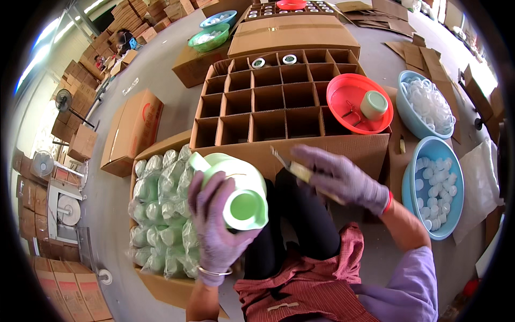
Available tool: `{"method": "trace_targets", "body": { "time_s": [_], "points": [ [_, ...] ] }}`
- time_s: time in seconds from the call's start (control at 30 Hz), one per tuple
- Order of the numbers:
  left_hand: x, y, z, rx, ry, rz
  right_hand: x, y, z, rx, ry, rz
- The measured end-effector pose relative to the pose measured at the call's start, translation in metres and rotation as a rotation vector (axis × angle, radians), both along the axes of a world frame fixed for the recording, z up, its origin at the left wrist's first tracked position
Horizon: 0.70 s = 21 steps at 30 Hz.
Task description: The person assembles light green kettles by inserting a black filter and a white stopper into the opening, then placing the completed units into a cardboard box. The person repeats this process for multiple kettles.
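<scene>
My gloved left hand point(219, 231) is closed on a light green plastic jug point(225, 163), tilted so its round opening and spout turn toward me. To its right, my gloved right hand point(340, 177) grips a small hand tool point(300, 172) with a pale yellowish handle and a thin metal tip; the tip's exact kind is too small to tell. The tool is apart from the jug. Left of the jug, an open carton point(161, 284) holds several green jugs in clear plastic bags point(161, 214).
Ahead stands a divided cardboard box point(289, 150), two round white pieces in its far cells. On its right corner, a red basin point(343, 121) holds a pale green cup point(374, 105). Blue basins of white rings point(426, 104) and white caps point(434, 188) stand at right.
</scene>
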<state>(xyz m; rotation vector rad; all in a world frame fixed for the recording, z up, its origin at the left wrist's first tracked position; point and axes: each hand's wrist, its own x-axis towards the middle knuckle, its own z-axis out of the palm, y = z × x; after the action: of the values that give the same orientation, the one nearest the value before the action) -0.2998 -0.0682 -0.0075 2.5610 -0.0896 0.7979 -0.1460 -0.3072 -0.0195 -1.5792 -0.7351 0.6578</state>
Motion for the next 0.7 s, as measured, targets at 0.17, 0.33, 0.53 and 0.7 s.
{"method": "trace_targets", "body": {
  "time_s": [0.17, 0.33, 0.53, 0.7],
  "points": [
    [0.004, -0.019, -0.020, 0.152, -0.008, 0.079, -0.034, -0.014, -0.002, -0.108, 0.104, 0.027],
    [0.007, -0.026, -0.021, 0.220, 0.042, 0.126, -0.040, -0.017, -0.012, -0.019, -0.279, 0.052],
    [0.015, -0.028, -0.028, 0.219, 0.007, 0.110, -0.047, -0.009, -0.024, -0.114, -0.701, 0.041],
    [0.013, -0.032, -0.034, 0.289, 0.020, 0.102, -0.040, -0.004, -0.010, -0.316, -0.829, 0.102]
  ]
}}
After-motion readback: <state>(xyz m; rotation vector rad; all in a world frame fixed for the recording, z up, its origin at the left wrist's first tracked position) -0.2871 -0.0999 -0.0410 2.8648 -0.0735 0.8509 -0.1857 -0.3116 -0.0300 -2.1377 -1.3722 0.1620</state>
